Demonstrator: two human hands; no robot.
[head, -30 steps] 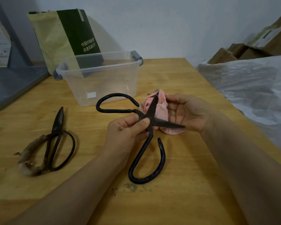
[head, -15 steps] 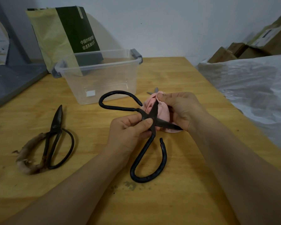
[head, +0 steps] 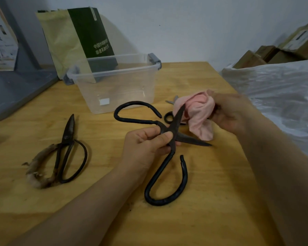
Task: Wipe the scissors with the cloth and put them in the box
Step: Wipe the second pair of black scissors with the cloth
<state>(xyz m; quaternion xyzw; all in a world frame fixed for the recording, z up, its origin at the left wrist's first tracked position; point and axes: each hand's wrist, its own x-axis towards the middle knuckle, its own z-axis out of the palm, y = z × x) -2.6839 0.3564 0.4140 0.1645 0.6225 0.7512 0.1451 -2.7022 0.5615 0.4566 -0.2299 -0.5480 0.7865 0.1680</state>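
My left hand (head: 146, 144) pinches the pivot of large black scissors (head: 169, 190), whose blades are spread wide apart above the wooden table (head: 212, 201). To the right, my blurred right hand (head: 231, 114) grips a bunched pink cloth (head: 200, 114), which sits beside the upper blade and hangs toward the lower one. A clear plastic box (head: 114, 82) with grey clips stands behind the scissors and holds nothing.
A second pair of old scissors (head: 68, 150) with a frayed wrapped handle lies at the left. Small scissors (head: 170, 110) lie partly hidden behind the cloth. A green and yellow bag (head: 75, 38) leans on the wall. White plastic sheeting (head: 277, 93) covers the right side.
My right hand has lifted the pink cloth up and to the right, away from the blades' crossing. The small scissors behind it have come into view. My left hand keeps its hold.
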